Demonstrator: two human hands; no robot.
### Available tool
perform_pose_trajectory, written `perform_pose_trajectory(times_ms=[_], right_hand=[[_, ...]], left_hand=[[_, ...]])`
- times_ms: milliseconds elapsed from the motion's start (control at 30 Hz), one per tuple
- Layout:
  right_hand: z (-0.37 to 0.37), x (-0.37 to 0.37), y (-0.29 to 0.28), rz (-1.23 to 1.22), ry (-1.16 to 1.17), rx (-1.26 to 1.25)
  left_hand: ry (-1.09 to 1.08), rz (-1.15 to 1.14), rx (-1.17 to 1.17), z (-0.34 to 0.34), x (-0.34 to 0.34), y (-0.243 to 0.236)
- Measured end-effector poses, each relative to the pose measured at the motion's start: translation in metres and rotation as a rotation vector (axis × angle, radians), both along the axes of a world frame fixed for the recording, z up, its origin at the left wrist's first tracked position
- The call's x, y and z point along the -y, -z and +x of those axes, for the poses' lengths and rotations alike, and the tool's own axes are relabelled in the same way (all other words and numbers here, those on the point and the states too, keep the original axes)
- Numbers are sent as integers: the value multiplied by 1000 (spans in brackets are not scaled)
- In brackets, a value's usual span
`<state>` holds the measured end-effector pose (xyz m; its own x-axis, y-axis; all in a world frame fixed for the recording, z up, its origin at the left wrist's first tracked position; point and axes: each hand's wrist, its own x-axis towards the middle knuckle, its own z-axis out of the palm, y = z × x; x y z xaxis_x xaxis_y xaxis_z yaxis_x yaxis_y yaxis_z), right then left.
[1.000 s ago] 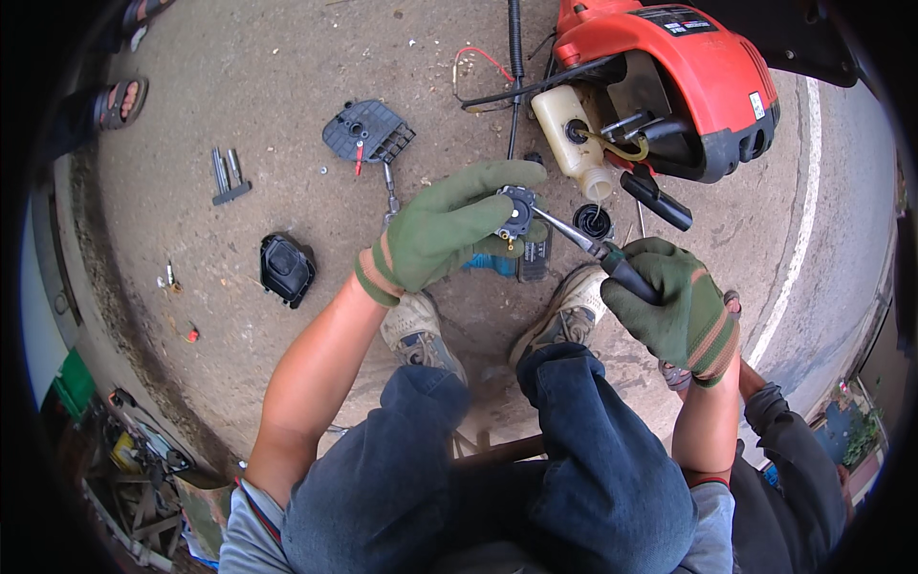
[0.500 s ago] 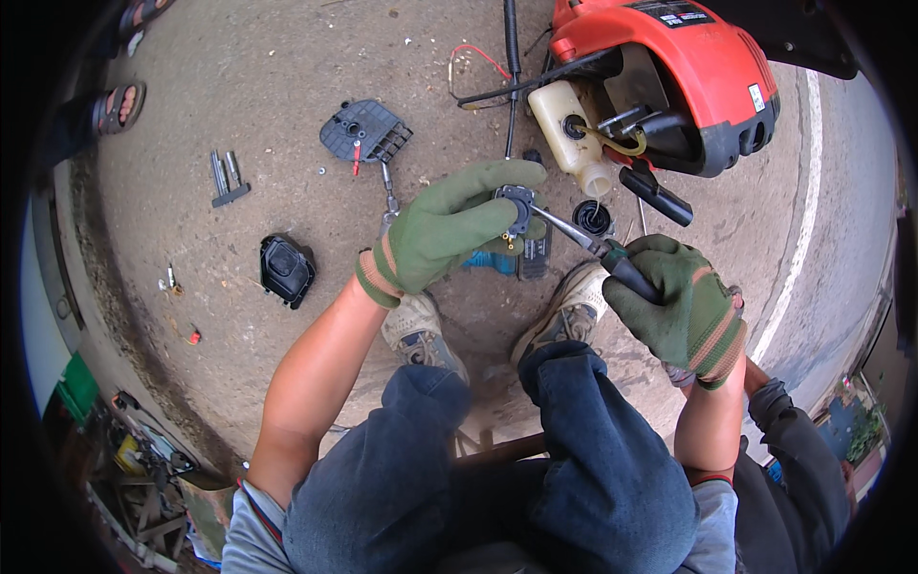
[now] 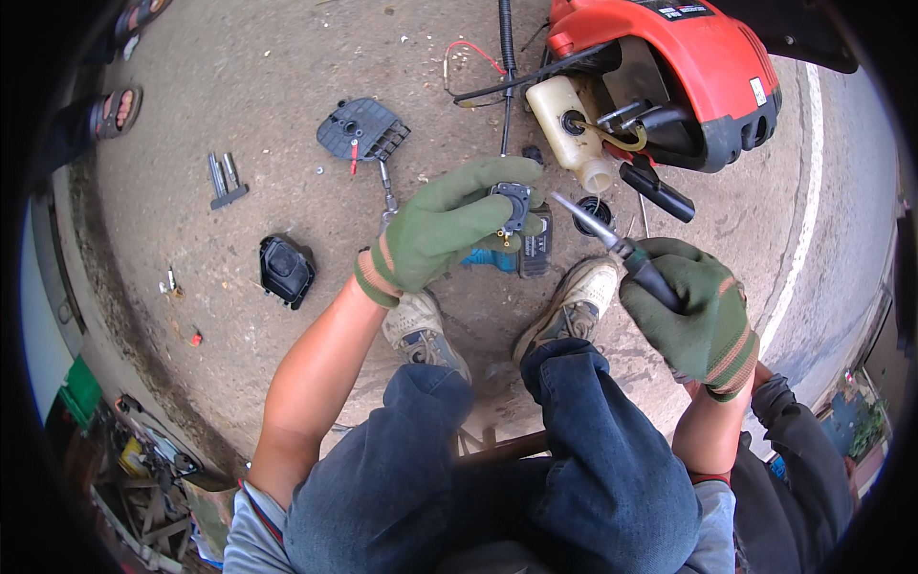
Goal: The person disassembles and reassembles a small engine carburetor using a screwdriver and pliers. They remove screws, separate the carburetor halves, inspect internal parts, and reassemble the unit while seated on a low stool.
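My gloved left hand is closed around a small dark carburetor with brass fittings at its lower edge, holding it above the ground between my feet. In my gloved right hand I grip a tool with a tapered metal nozzle and a dark handle. Its tip points up and left toward the carburetor, with a gap between them. Below the carburetor, a blue and black power tool lies partly hidden by my left hand.
Ahead right sits a red machine housing with a whitish plastic tank joined by a hose. A black cap lies below it. At left are a black slotted cover, a black box-shaped cover and metal pins. Another person's foot shows far left.
My right hand has drawn back to the right and slightly down, so the nozzle has come away from the carburetor. My left hand holds nearly the same place.
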<state>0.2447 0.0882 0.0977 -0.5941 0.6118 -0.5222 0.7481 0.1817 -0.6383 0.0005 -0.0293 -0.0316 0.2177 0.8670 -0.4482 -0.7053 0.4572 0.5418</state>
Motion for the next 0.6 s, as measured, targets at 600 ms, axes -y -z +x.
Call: perform_pose_trajectory(times_ms=[600], right_hand=[[-5, 24, 28, 28, -40, -97]], left_hand=[[-20, 29, 81, -6, 7, 12]])
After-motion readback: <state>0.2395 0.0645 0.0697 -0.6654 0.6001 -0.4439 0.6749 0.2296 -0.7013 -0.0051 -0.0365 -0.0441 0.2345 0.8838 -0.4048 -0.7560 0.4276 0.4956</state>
